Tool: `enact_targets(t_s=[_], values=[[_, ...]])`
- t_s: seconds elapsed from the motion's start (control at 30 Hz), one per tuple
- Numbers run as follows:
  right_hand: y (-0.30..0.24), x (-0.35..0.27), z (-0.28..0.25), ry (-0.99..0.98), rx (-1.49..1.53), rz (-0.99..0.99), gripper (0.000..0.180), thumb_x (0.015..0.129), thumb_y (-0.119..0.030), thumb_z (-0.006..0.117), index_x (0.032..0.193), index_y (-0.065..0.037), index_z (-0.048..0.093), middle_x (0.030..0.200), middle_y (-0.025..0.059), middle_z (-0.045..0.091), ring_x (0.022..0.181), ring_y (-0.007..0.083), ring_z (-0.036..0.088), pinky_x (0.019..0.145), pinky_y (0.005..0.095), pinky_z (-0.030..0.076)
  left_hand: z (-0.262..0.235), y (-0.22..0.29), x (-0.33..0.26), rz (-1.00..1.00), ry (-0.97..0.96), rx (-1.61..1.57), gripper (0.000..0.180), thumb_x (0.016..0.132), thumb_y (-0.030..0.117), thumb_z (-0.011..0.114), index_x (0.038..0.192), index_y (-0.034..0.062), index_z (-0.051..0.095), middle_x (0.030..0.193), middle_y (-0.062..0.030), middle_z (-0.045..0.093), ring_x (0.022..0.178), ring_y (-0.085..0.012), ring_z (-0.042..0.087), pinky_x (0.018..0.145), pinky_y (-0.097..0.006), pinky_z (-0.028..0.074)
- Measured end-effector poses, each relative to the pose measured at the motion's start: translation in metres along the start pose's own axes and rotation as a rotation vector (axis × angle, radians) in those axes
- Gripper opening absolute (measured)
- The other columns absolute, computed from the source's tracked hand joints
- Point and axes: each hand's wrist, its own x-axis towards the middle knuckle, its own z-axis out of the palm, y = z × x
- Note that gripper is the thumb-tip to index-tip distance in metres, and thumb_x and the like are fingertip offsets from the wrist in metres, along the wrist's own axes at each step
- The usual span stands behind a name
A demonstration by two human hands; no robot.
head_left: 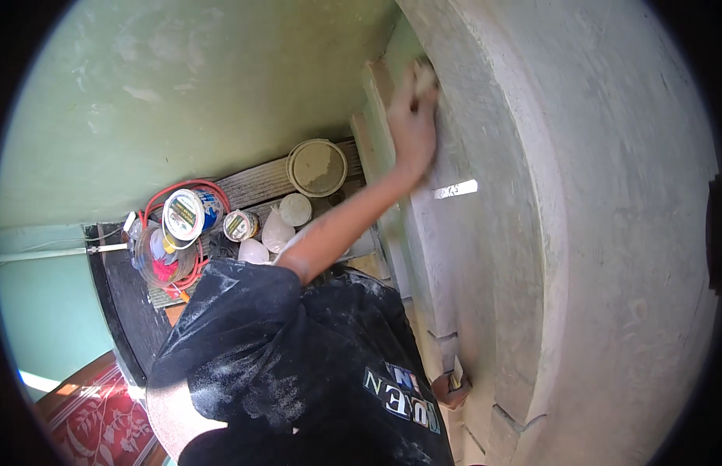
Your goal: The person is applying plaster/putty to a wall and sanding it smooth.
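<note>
Overhead, a small pale tan sanding pad (425,78) is pressed flat against the grey-white plastered curved wall (578,217), high near its left edge. Right hand (414,124) covers the pad, fingers together and clamped on it, arm raised. Left hand not visible. Below: round lidded paint tubs (317,167), white plastic bags (277,231), coiled red cable (182,190) on a dark wooden shelf (252,182)

A home under renovation: raw plastered wall (594,233), paint tubs (185,215) on a shelf (252,182)

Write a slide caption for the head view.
One hand presses a small pad against the pale plastered wall, above a cluttered shelf.
</note>
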Motion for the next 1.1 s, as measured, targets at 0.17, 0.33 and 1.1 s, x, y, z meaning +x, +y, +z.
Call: enact_targets(t_s=[0.17,0.33,1.1], values=[[0.002,-0.004,0.0,0.037,-0.019,0.029,0.018,0.075,-0.021,0.075,0.069,-0.007,0.066,0.059,0.0108,0.061,0.048,0.0305,0.059,0.045,0.0399,0.043,-0.036,0.0,-0.102,0.216,-0.288,0.188,0.055,0.091,0.004,0.054,0.144,-0.0054,0.044,0.137,-0.02,0.058,0.123,-0.0233,0.058,0.108,-0.034,0.039],[-0.01,0.004,-0.009,-0.044,-0.074,0.025,0.013,0.073,-0.013,0.077,0.078,-0.005,0.069,0.068,0.0126,0.067,0.057,0.0314,0.065,0.052,0.041,0.05,-0.017,-0.008,-0.03,0.169,-0.072,0.113,0.057,0.092,0.004,0.054,0.147,-0.0024,0.042,0.134,-0.0198,0.062,0.112,-0.0187,0.062,0.101,-0.032,0.044],[-0.029,0.025,-0.004,0.015,-0.058,-0.041,0.022,0.088,-0.013,0.066,0.07,-0.006,0.057,0.061,0.0117,0.057,0.049,0.0326,0.056,0.046,0.0419,0.044,-0.028,0.009,-0.066,0.13,-0.16,0.038,0.054,0.088,-0.002,0.061,0.141,0.0,0.051,0.129,-0.0177,0.065,0.116,-0.0232,0.062,0.099,-0.031,0.045]])
